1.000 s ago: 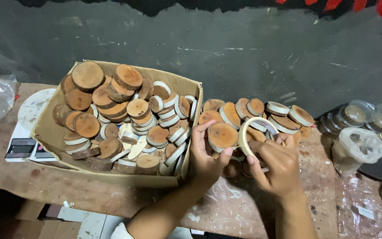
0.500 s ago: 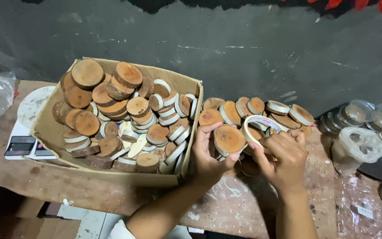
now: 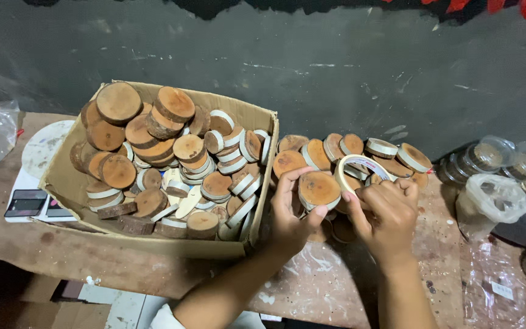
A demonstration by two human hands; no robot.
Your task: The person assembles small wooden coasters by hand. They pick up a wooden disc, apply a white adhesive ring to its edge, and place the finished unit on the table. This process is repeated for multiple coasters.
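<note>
here the left hand (image 3: pixel 290 213) grips a round wood slice (image 3: pixel 319 189) just right of the cardboard box (image 3: pixel 153 244), and the right hand (image 3: pixel 385 213) pinches a tape roll (image 3: pixel 360 163) beside it

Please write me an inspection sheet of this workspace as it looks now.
Surface: worn wooden table, paint-spattered.
Job's things: round wood slice with pale taped edge; roll of masking tape.
Clutter: cardboard box heaped with slices; row of taped slices; clear plastic bags; dark phone.
Grippers: left hand holds the slice; right hand holds the tape roll.
Cables: nothing seen.
Surroundings: dark grey wall.
</note>
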